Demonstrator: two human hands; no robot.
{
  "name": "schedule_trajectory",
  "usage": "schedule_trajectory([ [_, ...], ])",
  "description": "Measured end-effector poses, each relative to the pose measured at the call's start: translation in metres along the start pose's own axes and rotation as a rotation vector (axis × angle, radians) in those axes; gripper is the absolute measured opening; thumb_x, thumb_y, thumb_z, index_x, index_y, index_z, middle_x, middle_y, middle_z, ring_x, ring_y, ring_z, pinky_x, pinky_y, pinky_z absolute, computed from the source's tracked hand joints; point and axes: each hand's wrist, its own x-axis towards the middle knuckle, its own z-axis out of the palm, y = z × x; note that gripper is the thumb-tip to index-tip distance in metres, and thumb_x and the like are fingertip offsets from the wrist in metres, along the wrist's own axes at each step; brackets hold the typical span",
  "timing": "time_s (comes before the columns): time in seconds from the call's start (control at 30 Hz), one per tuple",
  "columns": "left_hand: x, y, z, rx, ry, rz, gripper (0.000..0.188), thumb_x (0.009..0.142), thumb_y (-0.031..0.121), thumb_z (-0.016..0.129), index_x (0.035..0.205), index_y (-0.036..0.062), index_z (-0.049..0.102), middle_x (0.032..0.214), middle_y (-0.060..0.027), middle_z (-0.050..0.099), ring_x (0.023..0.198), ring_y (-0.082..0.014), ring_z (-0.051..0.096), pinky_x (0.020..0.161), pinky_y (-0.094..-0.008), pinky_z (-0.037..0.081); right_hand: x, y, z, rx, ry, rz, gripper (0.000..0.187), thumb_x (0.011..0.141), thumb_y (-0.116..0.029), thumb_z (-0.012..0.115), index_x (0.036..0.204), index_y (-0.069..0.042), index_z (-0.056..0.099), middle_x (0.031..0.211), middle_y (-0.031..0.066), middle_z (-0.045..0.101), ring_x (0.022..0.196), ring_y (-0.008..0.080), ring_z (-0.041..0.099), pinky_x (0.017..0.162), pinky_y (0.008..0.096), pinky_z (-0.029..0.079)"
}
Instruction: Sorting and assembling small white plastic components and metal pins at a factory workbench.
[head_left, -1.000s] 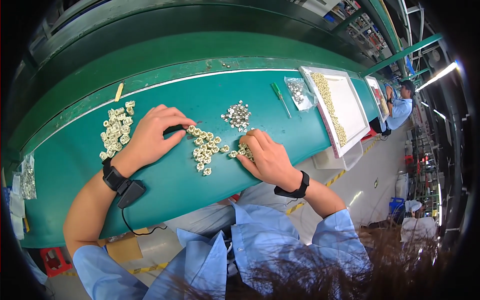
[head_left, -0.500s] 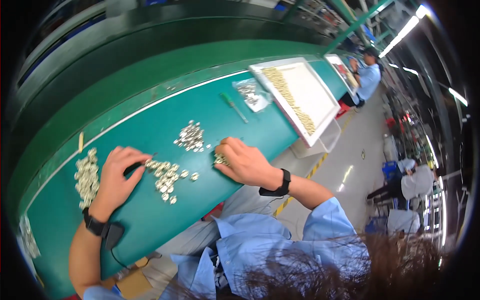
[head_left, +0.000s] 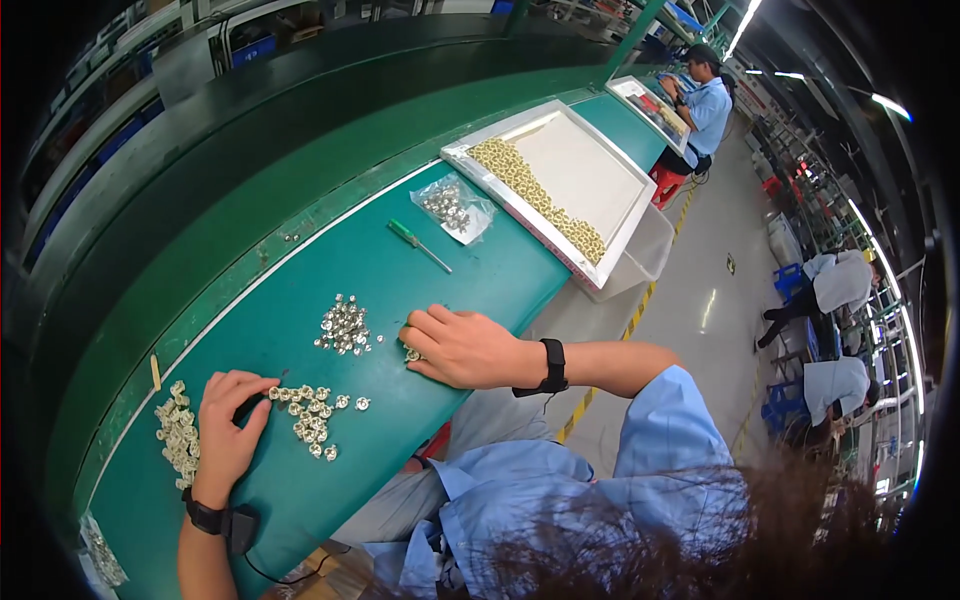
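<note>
Metal parts (head_left: 312, 416) lie loose on the green bench (head_left: 420, 330) just right of the left hand (head_left: 228, 420), whose fingers curl narrow onto the pile's near end. Right hand (head_left: 462, 347), flat, fingers together, covers a few parts. Farther from it: shiny pile (head_left: 343, 326), screwdriver (head_left: 420, 245), bagged parts (head_left: 450, 205), tray (head_left: 620, 170) with two filled rows, mostly bare, so sorting looks early.

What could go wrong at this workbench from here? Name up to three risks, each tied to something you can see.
1. The right hand covers small parts close to the bench's front edge; a sweep might push some off.
2. Three loose piles, silvery, mixed and pale, lie near each other and could get mixed.
3. The green screwdriver lies loose and could roll.
</note>
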Motion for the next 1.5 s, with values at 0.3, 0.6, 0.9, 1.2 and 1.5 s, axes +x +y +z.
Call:
schedule_trajectory([
  [0.3,0.029,0.016,0.02,-0.012,0.045,0.034,0.029,0.09,0.001,0.078,0.118,0.0047,0.086,0.109,-0.0111,0.077,0.107,-0.0329,0.068,0.097,-0.0431,0.053,-0.02,0.057,-0.016,0.054,-0.02,0.019,0.033,0.111,-0.034,0.071,0.118,-0.005,0.056,0.115,0.0114,0.055,0.107,0.0285,0.064,0.073,0.0424,0.065],
  [0.6,0.042,0.059,0.019,0.026,0.039,0.017,0.027,0.088,0.001,0.078,0.114,0.0036,0.085,0.107,-0.0115,0.077,0.104,-0.0332,0.067,0.094,-0.0432,0.052,-0.043,0.077,-0.054,0.026,-0.053,-0.04,0.036,0.111,-0.035,0.072,0.127,-0.006,0.058,0.116,0.0119,0.056,0.103,0.0276,0.064,0.075,0.0396,0.064],
  [0.9,0.066,0.079,0.014,0.131,-0.172,-0.057,0.025,0.109,0.011,0.076,0.131,0.0034,0.084,0.129,-0.0185,0.081,0.123,-0.0332,0.074,0.114,-0.0463,0.053,-0.084,0.167,-0.13,0.171,-0.058,0.293,0.035,0.113,-0.035,0.068,0.132,-0.008,0.058,0.124,0.0166,0.059,0.116,0.0365,0.068,0.084,0.0491,0.063],
  [1.2,0.102,0.089,0.059,-0.05,0.017,-0.154,0.026,0.084,-0.001,0.078,0.109,0.0014,0.085,0.101,-0.0131,0.075,0.102,-0.0318,0.066,0.089,-0.0417,0.051,-0.179,0.431,-0.17,-0.051,-0.061,0.598,0.034,0.121,-0.037,0.057,0.136,-0.006,0.055,0.129,0.0201,0.06,0.121,0.0433,0.067,0.099,0.0538,0.058],
  [1.5,0.129,0.085,0.092,-0.036,0.069,-0.195,0.021,0.087,-0.003,0.076,0.105,-0.0005,0.085,0.1,-0.0138,0.075,0.101,-0.0313,0.066,0.088,-0.0408,0.051,-0.212,0.491,-0.147,-0.019,-0.161,0.493,0.038,0.122,-0.042,0.054,0.135,-0.006,0.054,0.131,0.0188,0.059,0.124,0.0414,0.067,0.102,0.0525,0.058],
])
